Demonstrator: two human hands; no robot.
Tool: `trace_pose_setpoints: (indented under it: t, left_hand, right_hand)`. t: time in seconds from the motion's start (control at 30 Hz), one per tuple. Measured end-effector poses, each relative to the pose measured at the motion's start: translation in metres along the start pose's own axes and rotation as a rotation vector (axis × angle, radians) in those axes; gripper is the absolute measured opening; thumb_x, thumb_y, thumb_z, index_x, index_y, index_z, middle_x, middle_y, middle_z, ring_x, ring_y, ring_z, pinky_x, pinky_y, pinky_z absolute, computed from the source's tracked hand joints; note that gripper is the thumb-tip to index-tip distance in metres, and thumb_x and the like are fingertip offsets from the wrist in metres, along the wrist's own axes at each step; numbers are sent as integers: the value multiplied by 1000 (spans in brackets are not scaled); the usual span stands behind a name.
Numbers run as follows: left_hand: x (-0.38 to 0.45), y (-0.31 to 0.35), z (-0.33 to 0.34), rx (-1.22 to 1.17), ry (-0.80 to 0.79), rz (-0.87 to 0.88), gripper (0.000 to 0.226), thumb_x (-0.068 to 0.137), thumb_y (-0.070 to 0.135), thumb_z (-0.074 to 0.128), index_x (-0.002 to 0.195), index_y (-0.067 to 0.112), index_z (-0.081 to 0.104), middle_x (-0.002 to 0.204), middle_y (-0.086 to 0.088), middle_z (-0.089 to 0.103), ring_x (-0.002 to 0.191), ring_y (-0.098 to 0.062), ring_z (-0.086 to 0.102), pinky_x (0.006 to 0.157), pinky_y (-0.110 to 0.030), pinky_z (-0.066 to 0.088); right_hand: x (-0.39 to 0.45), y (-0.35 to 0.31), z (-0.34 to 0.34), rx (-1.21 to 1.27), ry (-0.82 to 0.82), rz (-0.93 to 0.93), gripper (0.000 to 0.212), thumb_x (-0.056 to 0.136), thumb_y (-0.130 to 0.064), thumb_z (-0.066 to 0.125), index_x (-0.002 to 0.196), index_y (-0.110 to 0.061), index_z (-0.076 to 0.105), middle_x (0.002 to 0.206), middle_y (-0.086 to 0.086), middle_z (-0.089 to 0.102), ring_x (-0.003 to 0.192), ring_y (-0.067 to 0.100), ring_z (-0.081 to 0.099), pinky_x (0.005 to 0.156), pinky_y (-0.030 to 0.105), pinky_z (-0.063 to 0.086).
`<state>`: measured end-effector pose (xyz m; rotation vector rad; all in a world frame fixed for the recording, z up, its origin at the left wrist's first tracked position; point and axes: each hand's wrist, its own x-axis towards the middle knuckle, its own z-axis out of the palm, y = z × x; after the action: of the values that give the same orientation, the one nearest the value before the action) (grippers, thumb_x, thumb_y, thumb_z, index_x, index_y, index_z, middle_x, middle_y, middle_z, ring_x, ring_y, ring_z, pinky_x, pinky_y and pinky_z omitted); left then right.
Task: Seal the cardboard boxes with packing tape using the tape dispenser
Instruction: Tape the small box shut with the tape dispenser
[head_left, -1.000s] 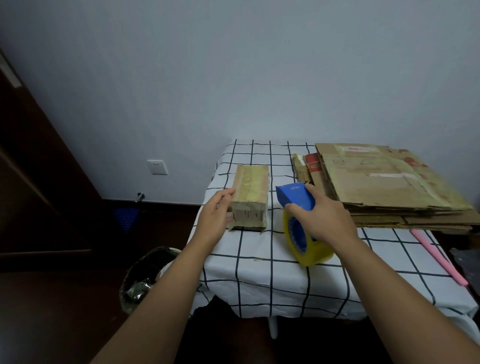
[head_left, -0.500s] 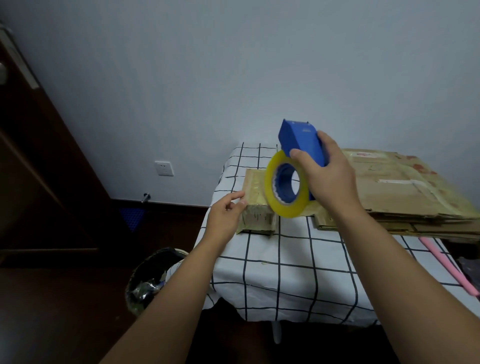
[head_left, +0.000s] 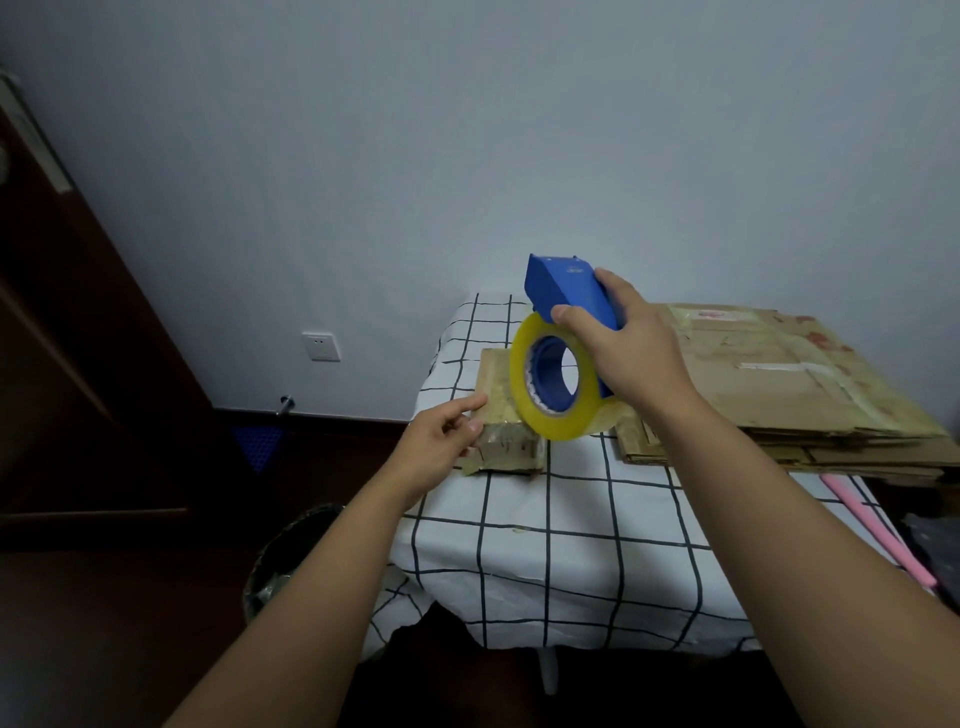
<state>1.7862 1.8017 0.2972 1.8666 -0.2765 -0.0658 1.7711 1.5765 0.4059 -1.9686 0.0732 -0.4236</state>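
Observation:
A small cardboard box (head_left: 506, 441), wrapped in yellowish tape, lies on the left part of the checked tablecloth (head_left: 571, 545). My left hand (head_left: 441, 441) rests against the box's near left corner, index finger stretched along its top edge and the other fingers curled. My right hand (head_left: 631, 343) grips the blue tape dispenser (head_left: 569, 286) and holds it in the air above the box. The yellow tape roll (head_left: 553, 387) hangs below the blue body, facing me and hiding part of the box.
A stack of flattened cardboard boxes (head_left: 779, 384) fills the table's right half. A pink stick (head_left: 878, 530) lies at the right edge. On the floor to the left stands a bin (head_left: 291, 561). The wall has a socket (head_left: 320, 346); a dark door (head_left: 78, 364) stands left.
My right hand lifted the dispenser off the table and now holds it over the box. My left hand stayed at the box's near left corner and its fingers curled in.

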Motion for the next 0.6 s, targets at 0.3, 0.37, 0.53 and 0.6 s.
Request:
trace_pose_setpoints:
  t: [0.3, 0.37, 0.53, 0.6]
  left_hand:
    - [8, -17, 0, 569, 160, 389, 31, 101, 24, 51, 130, 18, 62, 115, 4, 67, 100, -14, 58, 82, -27, 44]
    - [8, -17, 0, 608, 179, 415, 36, 100, 31, 49, 130, 16, 62, 112, 3, 69, 97, -16, 58, 79, -28, 43]
    - [9, -13, 1, 665, 202, 487, 34, 95, 27, 56, 123, 9, 65, 104, -3, 71, 91, -23, 63, 74, -27, 44]
    - [8, -10, 0, 692, 252, 526, 28, 93, 19, 61, 116, 5, 68, 100, -6, 72, 87, -27, 65, 73, -29, 47]
  right_hand:
    - [3, 14, -7, 48, 47, 32, 74, 73, -66, 67, 142, -46, 45, 123, -18, 54, 110, 12, 59, 79, 27, 52]
    - [2, 17, -12, -21, 68, 17, 76, 70, -69, 64, 141, -49, 43, 122, -19, 55, 105, 11, 59, 67, 20, 46]
    - [-10, 38, -24, -251, 90, 43, 73, 74, -71, 60, 141, -51, 37, 118, -11, 60, 92, 17, 61, 65, 35, 55]
    - [-17, 48, -23, -300, 75, 86, 71, 77, -70, 61, 141, -51, 36, 116, -6, 59, 89, 19, 61, 68, 40, 59]
